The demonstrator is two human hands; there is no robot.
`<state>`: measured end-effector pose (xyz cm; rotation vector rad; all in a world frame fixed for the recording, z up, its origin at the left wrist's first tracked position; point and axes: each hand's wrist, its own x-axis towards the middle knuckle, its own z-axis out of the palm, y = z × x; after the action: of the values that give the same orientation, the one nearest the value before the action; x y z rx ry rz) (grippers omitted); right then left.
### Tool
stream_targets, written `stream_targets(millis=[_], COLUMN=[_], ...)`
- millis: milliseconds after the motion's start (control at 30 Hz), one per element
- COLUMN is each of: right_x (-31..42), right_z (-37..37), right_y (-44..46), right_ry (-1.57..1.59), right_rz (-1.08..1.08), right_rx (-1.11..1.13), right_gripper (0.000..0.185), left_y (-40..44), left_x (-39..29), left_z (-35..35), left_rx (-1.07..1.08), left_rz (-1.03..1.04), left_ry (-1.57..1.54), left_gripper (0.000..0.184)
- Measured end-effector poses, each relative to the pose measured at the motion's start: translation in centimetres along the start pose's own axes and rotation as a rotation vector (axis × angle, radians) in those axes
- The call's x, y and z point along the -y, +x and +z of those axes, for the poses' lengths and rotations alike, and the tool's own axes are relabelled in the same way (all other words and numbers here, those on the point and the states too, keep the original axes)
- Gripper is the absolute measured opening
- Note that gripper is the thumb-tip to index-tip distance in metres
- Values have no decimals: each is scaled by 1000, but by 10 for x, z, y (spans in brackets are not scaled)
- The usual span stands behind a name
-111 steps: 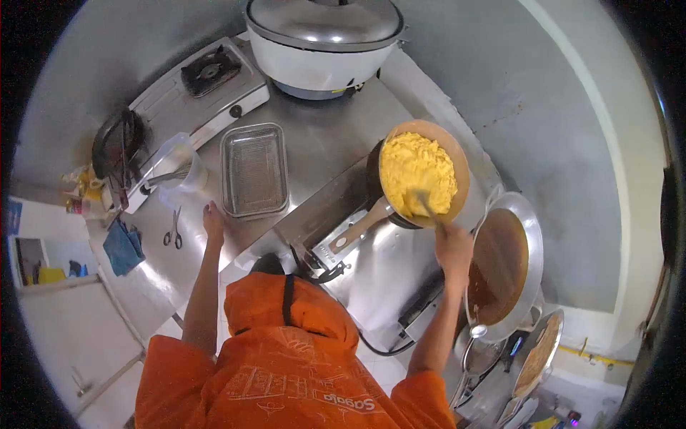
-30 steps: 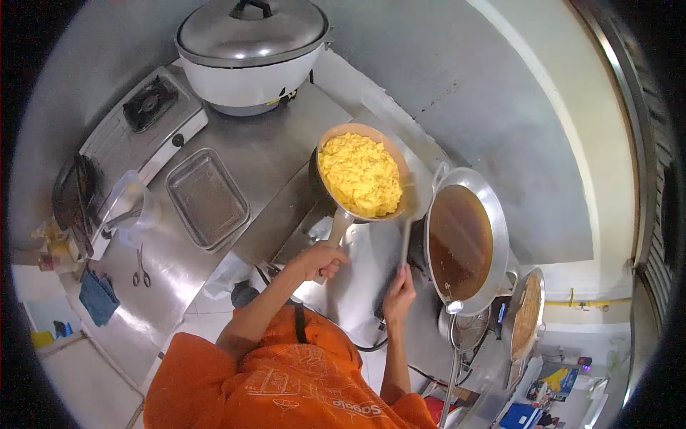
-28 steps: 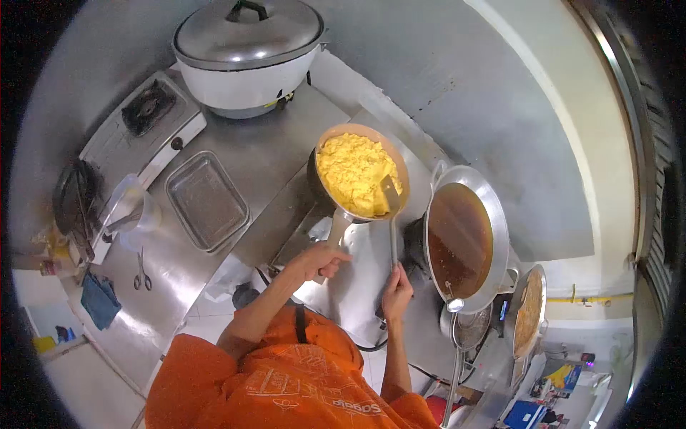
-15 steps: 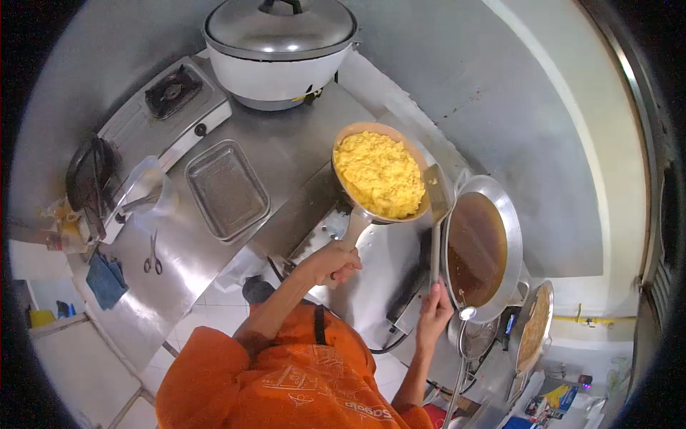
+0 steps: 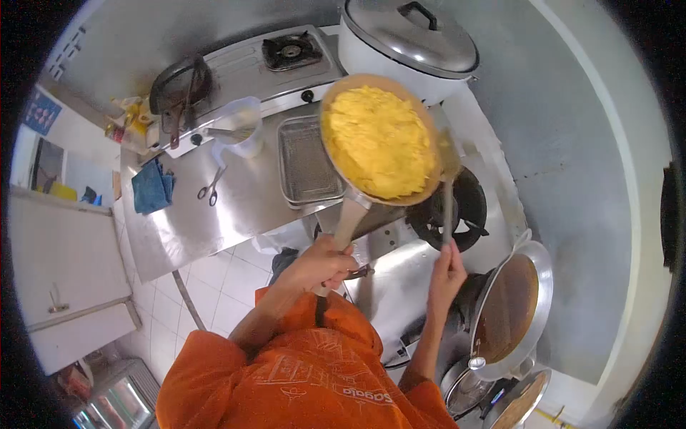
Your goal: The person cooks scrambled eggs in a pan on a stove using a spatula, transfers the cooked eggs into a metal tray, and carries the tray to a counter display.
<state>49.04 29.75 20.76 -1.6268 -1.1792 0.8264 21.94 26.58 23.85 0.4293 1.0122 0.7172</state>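
My left hand (image 5: 323, 266) is closed round the pale handle of a frying pan (image 5: 353, 209), which is lifted and tilted. Yellow scrambled egg (image 5: 380, 143) fills most of the pan. In my right hand (image 5: 446, 270) is the handle of a spatula (image 5: 448, 204); its blade, blurred, is just right of the pan's rim. Behind the pan lies a wire-mesh tray (image 5: 309, 161) on the steel counter. A black burner ring (image 5: 468, 207) shows below and behind the spatula.
A large lidded pot (image 5: 407, 43) and a gas stove (image 5: 243, 68) stand at the back. On the counter are a clear plastic jug (image 5: 243, 132), scissors (image 5: 211, 187) and a blue cloth (image 5: 152, 187). A wok of brown liquid (image 5: 507, 311) sits at right, close to my right arm.
My view and body have turned left, and the pan has swung away from the wok towards the mesh tray. The egg lies flatter in the pan. Both hands keep their grips.
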Motion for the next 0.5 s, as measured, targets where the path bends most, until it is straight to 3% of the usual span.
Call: stream_targets(millis=[167, 200, 433, 500], right_x=[2, -8, -27, -24], right_z=[81, 93, 150, 152], right_y=[22, 24, 15, 13], right_ry=[78, 36, 51, 58], right_rz=[112, 52, -15, 74], right_rx=[339, 370, 550, 592], right_gripper=[42, 42, 41, 40], left_y=[-12, -15, -25, -19], left_x=[-4, -3, -5, 1], left_z=[-32, -35, -55, -68], left_rx=[-317, -357, -529, -554], left_rz=[78, 118, 127, 156], left_ry=[-29, 18, 68, 111], left_gripper=[23, 23, 18, 17])
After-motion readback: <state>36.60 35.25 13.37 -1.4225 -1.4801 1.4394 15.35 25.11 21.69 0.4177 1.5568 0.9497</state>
